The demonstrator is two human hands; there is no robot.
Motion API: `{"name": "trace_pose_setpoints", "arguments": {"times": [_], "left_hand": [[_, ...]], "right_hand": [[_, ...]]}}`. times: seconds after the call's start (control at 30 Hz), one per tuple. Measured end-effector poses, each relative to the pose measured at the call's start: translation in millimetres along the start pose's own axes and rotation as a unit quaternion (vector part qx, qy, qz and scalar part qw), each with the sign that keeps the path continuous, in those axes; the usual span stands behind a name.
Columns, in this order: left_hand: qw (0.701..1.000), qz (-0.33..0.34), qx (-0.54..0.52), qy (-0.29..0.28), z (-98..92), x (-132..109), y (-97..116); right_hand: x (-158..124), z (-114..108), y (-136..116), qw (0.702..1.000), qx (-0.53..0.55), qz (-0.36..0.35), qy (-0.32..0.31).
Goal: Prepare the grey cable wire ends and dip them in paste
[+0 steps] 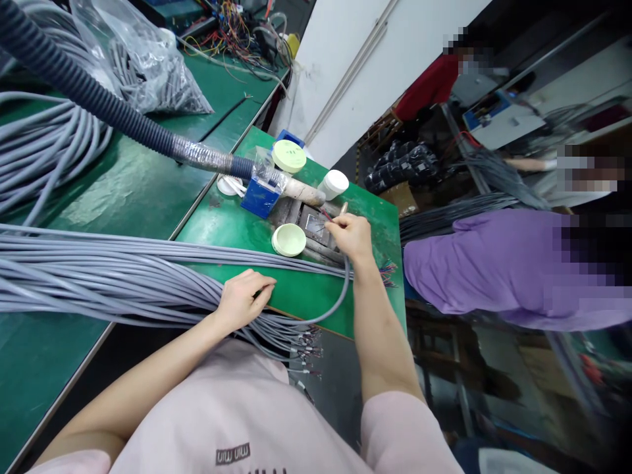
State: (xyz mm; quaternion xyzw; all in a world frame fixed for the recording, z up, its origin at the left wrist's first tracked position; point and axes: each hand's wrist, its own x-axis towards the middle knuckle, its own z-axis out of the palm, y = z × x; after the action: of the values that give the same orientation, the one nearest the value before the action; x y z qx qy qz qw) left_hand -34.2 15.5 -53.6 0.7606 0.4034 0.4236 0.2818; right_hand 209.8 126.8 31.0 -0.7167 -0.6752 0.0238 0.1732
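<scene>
My right hand (351, 237) pinches the end of a grey cable (340, 299), its thin wires pointing over a small metal block (315, 226). That cable curves down and back toward the bundle. Resting on the grey cable bundle (162, 280), my left hand (244, 296) has its fingers curled together; whether they hold a cable is hidden. A round pale-green dish (289, 239) sits between the hands, beside the block. Just above the block ends the nozzle (306, 192) of a ribbed hose.
The dark ribbed hose (113, 115) crosses from upper left. A blue box (261, 196), green-lidded tub (289, 156) and white jar (334, 184) stand behind the block. A plastic bag (153, 72) and coiled cables lie left. A person in purple (503, 270) is at right.
</scene>
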Motion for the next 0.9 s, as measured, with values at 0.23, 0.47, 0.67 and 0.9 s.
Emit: {"name": "trace_pose_setpoints", "arguments": {"times": [0.23, 0.47, 0.67, 0.9], "left_hand": [[0.999, 0.032, 0.013, 0.015, 2.8, 0.7, -1.8], [0.999, 0.037, 0.026, 0.012, 2.3, 1.9, -0.6], [0.999, 0.038, 0.033, 0.013, 2.5, 2.7, 0.2], [0.999, 0.04, 0.034, 0.013, 3.3, 2.5, -0.1]], "right_hand": [[21.6, 19.2, 30.7, 0.992, -0.078, 0.102, -0.017], [26.7, 33.9, 38.2, 0.988, -0.094, 0.122, -0.034], [28.6, 37.2, 40.7, 0.986, -0.102, 0.121, -0.046], [28.1, 27.9, 43.4, 0.987, -0.099, 0.121, -0.044]]}}
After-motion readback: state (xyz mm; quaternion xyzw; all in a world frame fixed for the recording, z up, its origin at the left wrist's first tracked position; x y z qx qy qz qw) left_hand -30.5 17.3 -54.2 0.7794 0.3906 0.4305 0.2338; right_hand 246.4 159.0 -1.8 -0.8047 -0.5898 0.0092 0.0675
